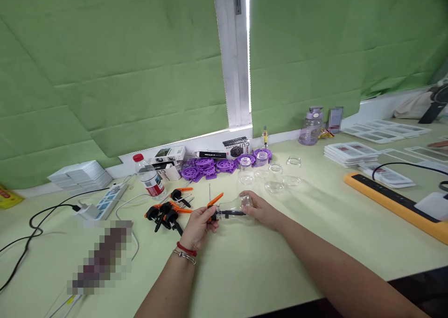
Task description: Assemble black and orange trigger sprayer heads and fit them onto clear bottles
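Near the middle of the table, my left hand (199, 225) is closed round a black and orange pump top (214, 211) with an orange lever. A clear glass bottle (229, 208) lies on its side against that top, a dark stem showing inside it. The bottle's other end is in my right hand (257, 209), fingers wrapped round it. Several similar black and orange tops (168, 211) lie in a heap left of my left hand. Behind my right hand stand several clear glass bottles (275, 180).
Purple plastic parts (206, 167) and small boxes (170, 154) line the wall, beside a red-capped water bottle (150, 178). Power strips lie left (108, 200) and right (395, 206). White card stacks (350, 153) and a purple bottle (311, 127) stand at the back right.
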### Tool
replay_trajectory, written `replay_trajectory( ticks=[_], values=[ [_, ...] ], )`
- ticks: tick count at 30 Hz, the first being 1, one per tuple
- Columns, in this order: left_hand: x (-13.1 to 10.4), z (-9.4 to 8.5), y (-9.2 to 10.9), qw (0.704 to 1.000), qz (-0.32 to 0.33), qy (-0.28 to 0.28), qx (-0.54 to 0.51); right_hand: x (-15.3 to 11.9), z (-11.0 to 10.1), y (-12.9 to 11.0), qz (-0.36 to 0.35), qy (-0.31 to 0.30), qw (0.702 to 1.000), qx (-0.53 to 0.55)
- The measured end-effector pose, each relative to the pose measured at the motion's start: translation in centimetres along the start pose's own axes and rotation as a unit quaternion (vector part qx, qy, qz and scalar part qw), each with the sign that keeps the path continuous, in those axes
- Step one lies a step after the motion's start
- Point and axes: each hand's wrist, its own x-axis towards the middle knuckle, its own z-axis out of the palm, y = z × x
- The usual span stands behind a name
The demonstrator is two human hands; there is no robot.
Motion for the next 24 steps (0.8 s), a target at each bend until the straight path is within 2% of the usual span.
replay_trajectory(
  ticks=[5,11,13,15,19,24],
  values=[
    [0.06,-0.21,0.19,1.0,-0.01,0.016,-0.004,-0.91,-0.01,-0.62,-0.039,0.023,0.983,-0.176],
    [0.13,-0.21,0.12,0.998,-0.032,0.041,-0.025,-0.43,0.52,-0.6,-0.225,0.078,0.923,-0.303],
    [0.17,-0.18,0.05,0.998,-0.036,0.046,-0.039,-0.24,0.64,-0.49,-0.248,0.087,0.911,-0.318],
    [0.2,-0.19,0.0,0.997,-0.037,0.047,-0.046,-0.31,0.64,-0.45,-0.226,0.088,0.922,-0.302],
    [0.08,-0.26,0.05,0.998,-0.022,0.042,-0.04,-0.86,0.26,-0.52,-0.125,0.055,0.967,-0.217],
    [-0.02,-0.24,-0.04,0.999,-0.007,0.013,-0.038,-0.68,-0.18,-0.15,-0.08,0.042,0.985,-0.148]
  ],
)
